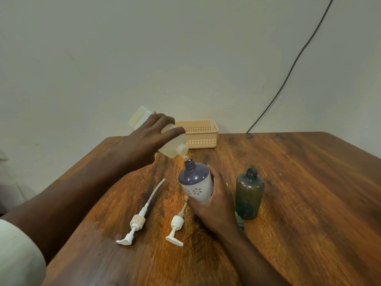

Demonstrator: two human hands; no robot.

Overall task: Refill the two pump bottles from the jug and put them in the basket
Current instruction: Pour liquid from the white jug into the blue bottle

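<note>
My left hand [151, 137] grips a pale translucent jug [172, 146], tipped with its spout down over the open neck of a purple-and-white flowered bottle [195, 182]. A thin clear stream falls from the spout into that neck. My right hand [216, 203] holds the flowered bottle from its right side, slightly tilted, above the table. A dark smoky bottle [249, 195] stands upright and uncapped just to the right. Two white pump heads lie on the table: one [137, 221] with a long tube, the other [176, 226] nearer my right wrist. A peach basket [203, 134] sits at the table's far edge.
The wooden table [299, 182] ends close behind the basket, against a pale wall. A black cable [288, 75] runs down the wall to the table's far edge. A small dark cap [240, 221] lies by the dark bottle's base, partly hidden by my right wrist.
</note>
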